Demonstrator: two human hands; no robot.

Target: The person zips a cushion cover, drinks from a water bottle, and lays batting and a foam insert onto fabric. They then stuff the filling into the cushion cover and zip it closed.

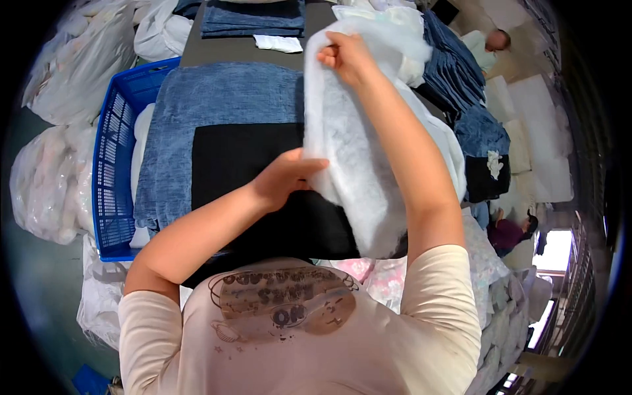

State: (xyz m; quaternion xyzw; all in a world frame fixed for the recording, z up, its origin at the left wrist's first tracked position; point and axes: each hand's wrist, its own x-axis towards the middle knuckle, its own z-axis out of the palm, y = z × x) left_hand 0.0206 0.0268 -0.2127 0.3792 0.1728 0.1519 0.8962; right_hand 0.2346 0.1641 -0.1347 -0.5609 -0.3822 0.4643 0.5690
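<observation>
A sheet of fluffy white batting hangs between my two hands, over the right part of the table. My right hand pinches its far edge with the fingers closed. Nearer to me, my left hand grips the left edge, thumb on top and fingers curled underneath. Left of the batting, a blue denim piece lies flat with a black cloth panel on it. The batting hides the right side of both.
A blue plastic basket stands at the left. Folded denim and a small white cloth lie at the table's far end. More denim stacks sit to the right. Wrapped bundles line the left, and two people are at the far right.
</observation>
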